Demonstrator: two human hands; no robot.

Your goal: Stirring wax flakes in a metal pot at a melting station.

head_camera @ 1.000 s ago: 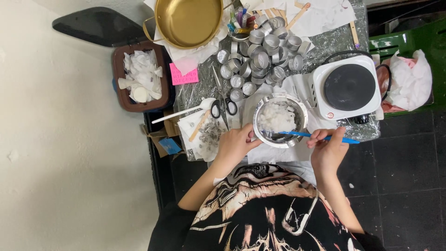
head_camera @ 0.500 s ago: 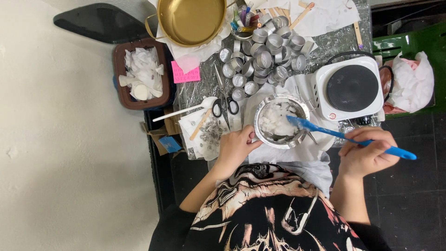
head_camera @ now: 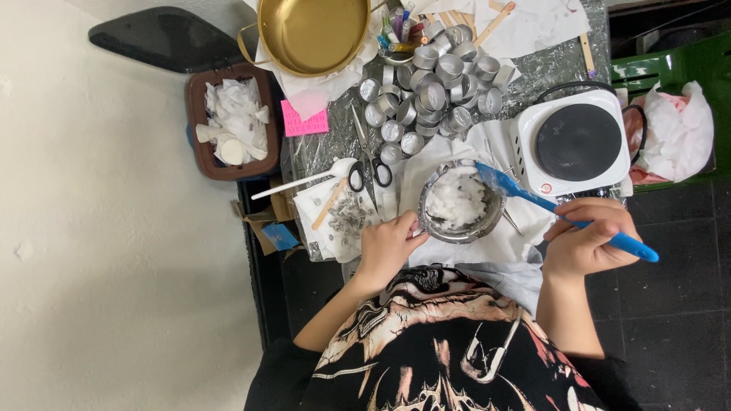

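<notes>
Home craft setup, likely candle making: small foil-covered bench [head_camera: 548, 72] on a dark tiled floor [head_camera: 670, 320] by a pale wall [head_camera: 114, 228]. Pile of tealight cups [head_camera: 434, 95], wax bowl [head_camera: 459, 202], hotplate [head_camera: 575, 142], brass pot [head_camera: 308, 34], scissors [head_camera: 367, 164], bin [head_camera: 231, 125] of paper scraps.

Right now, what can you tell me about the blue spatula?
The blue spatula is long and slim, and looks like plastic or rubber. It has a flat, paler blue blade and a straight handle. It lies slanted. The right hand grips the handle about the middle, so the end pokes out behind. The blade rests at the rim of the small metal bowl of white lumps, on the side nearest the white hot plate.
</notes>
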